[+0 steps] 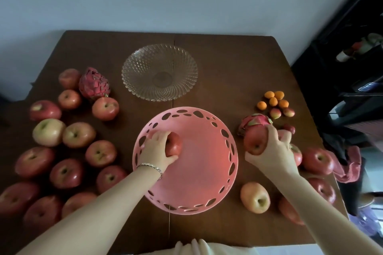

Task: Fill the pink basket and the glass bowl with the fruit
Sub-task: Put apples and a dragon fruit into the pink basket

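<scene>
While our left hand (pixel 156 147) reaches into the pink basket (pixel 199 180) at the middle of the brown table (pixel 228 72), its grip is wrapped around a red apple (pixel 174 144) low inside the bowl of the basket — we cannot tell whether the fruit already touches the bottom. A thin bracelet (pixel 151 166) circles that wrist. Our right hand (pixel 273 147), at three o'clock from the basket and outside its rim, has its grip curled around a second apple (pixel 253 141), fingers spread over the far side; behind it a dragon fruit (pixel 256 123) is partly hidden, and the apples under that palm are hard to separate. The glass bowl (pixel 159 72) sits at twelve o'clock from the basket, apart from it, with nothing in it. From seven to ten o'clock lies a crowd of loose apples (pixel 78 134), those at the lower left cut off by our forearm, with another dragon fruit (pixel 93 84) at ten o'clock. Small orange fruits (pixel 273 100) cluster at two o'clock. More apples (pixel 256 197) lie at four o'clock. On the far right, dark shelving is too dim to read — we see no legible writing anywhere.
</scene>
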`<state>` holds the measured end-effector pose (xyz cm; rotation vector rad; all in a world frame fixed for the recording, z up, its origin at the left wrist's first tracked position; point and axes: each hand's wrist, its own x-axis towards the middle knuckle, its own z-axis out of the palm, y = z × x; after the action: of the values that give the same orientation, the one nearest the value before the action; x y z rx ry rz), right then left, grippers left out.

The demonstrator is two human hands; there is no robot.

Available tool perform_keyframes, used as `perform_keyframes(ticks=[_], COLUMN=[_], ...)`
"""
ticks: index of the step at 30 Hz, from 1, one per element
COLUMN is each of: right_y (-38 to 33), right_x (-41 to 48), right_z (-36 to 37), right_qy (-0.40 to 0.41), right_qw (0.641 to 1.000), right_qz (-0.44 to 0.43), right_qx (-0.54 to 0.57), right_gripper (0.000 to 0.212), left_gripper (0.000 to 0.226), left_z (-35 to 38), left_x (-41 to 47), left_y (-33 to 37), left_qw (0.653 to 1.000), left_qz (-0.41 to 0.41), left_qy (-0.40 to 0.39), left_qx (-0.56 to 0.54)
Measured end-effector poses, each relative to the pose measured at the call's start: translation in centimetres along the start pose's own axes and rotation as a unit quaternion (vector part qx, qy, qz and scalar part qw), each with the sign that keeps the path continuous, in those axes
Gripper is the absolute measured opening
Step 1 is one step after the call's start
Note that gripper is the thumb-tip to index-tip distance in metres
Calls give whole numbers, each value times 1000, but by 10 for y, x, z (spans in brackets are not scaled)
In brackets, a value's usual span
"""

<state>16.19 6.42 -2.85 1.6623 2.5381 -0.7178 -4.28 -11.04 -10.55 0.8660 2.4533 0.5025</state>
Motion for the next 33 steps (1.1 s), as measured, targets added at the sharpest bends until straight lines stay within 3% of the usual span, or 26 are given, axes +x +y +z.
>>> perform_keyframes(ticks=[2, 6, 9, 12, 17, 21, 24, 28, 30, 33], right_y=[-20, -63, -81, -86, -80, -72, -72, -68, -58, -18], right_x=[1, 6, 13, 23, 30, 30, 27, 22, 18, 14], right_z=[-19, -4, 42, 71, 92, 98, 98, 73, 44, -2], right_qy=[23, -110, -203, -223, -224, -151, -155, -154, -102, -51], right_qw=[998, 981, 958, 952, 955, 964, 974, 971, 970, 985], right_qz=[-54, -160, -190, -176, -184, -206, -165, -179, -214, -161], right_qx=[11, 6, -74, -111, -58, -74, 3, 37, 54, 25], right_gripper=[89, 91, 94, 91, 90, 92, 91, 68, 51, 43], left_gripper=[76, 74, 74, 75, 63, 59, 59, 55, 54, 54], left_z=[0, -2, -3, -5, -5, -4, -4, -4, -5, -4], left_x=[0, -2, -6, -11, -19, -15, -14, -18, -17, -16], left_y=[2, 5, 6, 6, 4, 5, 11, 22, 24, 22], left_qw=[1000, 1000, 999, 999, 999, 999, 999, 995, 993, 992], left_qz=[-3, -21, -45, -47, 22, 21, 0, -16, -24, -27], left_qy=[-4, 3, 2, 3, 40, 44, 35, 40, 38, 33], left_qx=[1, 2, -11, -23, 24, 17, 19, 87, 112, 120])
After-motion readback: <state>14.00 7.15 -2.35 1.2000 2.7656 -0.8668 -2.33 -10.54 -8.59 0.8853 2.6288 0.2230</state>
